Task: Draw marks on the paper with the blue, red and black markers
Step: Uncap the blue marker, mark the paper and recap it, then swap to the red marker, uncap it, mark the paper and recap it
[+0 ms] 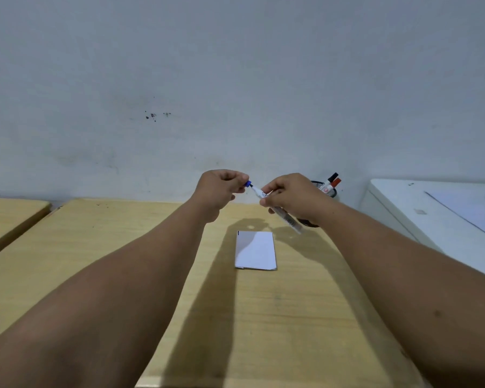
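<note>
Your blue marker (pixel 284 213) runs on a slant, its dark tip aimed up and toward your left, its tail angled down toward your right, above the table (pixel 123 247). Your right hand (pixel 293 198) holds it: the fingers are curled tight around the clear barrel near the tip end, and the tail sticks out below the hand. Your left hand (pixel 220 189) is drawn in narrow, pinching the blue cap (pixel 247 184) between thumb and fingertips. The cap sits just off the tip, in line with it; whether the two touch is not clear.

The paper (pixel 255 250) lies flat on the table, below and between your hands, touched by neither. You have one sheet, with a small dark mark at its far left corner.

Two more markers stand tilted in a mesh cup (pixel 331 191) behind your right hand: one black (pixel 332 177), one red (pixel 335 182). That makes three markers.
</note>
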